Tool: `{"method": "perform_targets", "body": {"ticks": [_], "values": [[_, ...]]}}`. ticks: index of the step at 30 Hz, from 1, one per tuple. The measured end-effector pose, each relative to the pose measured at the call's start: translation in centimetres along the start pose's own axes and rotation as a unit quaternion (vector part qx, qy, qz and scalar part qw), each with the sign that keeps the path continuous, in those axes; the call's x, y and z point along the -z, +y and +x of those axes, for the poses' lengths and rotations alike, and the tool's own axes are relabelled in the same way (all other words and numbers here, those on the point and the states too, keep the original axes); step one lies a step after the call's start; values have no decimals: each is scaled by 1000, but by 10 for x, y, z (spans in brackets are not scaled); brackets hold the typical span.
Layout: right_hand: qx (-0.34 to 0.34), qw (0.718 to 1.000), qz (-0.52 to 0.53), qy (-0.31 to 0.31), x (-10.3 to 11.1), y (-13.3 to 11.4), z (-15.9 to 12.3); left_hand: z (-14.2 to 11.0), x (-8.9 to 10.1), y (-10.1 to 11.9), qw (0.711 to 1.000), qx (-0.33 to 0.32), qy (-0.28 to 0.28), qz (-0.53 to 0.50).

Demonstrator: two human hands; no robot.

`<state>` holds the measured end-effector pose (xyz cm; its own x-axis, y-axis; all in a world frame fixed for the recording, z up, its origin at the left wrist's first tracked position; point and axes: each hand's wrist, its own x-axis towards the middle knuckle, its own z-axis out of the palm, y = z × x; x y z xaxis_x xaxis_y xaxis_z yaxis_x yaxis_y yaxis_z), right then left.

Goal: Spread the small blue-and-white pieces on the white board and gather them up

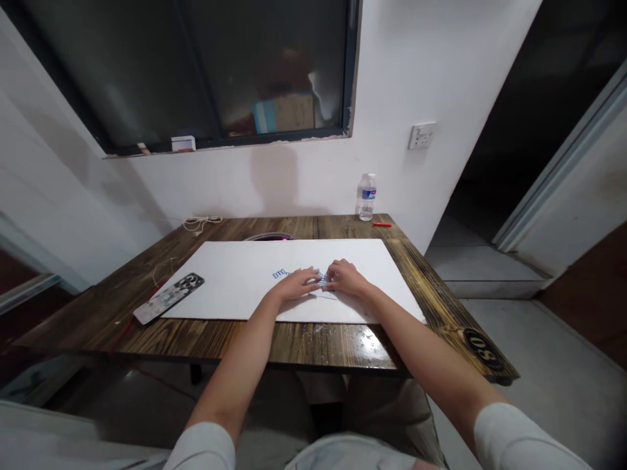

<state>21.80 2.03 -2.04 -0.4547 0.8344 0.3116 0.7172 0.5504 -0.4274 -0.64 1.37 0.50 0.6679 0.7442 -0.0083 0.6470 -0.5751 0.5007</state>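
Several small blue pieces [279, 274] with open, frame-like outlines lie on a white board [235, 287]; their exact kind is too small to make out. My left hand [300, 283] rests low over the board, fingers bent and closed at the blue pieces between my hands. Opposite it, my right hand [345, 277] has curled fingers, with thumb and fingertips closing on the same blue pieces. The fingers partly cover this cluster. A thin dark line [324, 297] runs on the board just below my hands.
The board lies on a dark wooden table [313, 225]. A patterned phone [169, 298] overlaps its left edge. At the back are a white cable [198, 223], a round dark-rimmed object [269, 236] partly under the board, a water bottle [367, 198] and a red pen-like object [382, 224].
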Motion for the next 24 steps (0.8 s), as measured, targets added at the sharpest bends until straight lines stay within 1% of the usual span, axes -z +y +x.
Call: {"method": "perform_targets", "body": {"ticks": [3,7,9,12,14,16,20,22,23,24], "values": [[-25,1000,-7,16,-2,2,0,-2,4,4,999,-29,-16,-31],[-38,999,-10,29,-3,5,0,-4,9,6,999,-46,-2,-18],[-28,999,-4,31,-2,6,0,-6,11,7,999,-43,9,-2],[21,1000,9,19,1,9,0,-8,16,5,998,-26,37,41],[55,998,20,6,4,11,0,-10,20,3,994,1,71,82],[72,997,32,-13,8,14,-1,-12,24,1,986,43,101,127],[91,992,56,-62,12,14,-3,-16,30,-3,952,180,140,203],[101,990,68,-66,11,12,-3,-16,30,-3,938,235,149,206],[105,990,72,-65,10,10,-3,-16,29,-3,938,245,148,195],[107,990,73,-63,8,9,-2,-15,28,-3,943,242,142,179]]}}
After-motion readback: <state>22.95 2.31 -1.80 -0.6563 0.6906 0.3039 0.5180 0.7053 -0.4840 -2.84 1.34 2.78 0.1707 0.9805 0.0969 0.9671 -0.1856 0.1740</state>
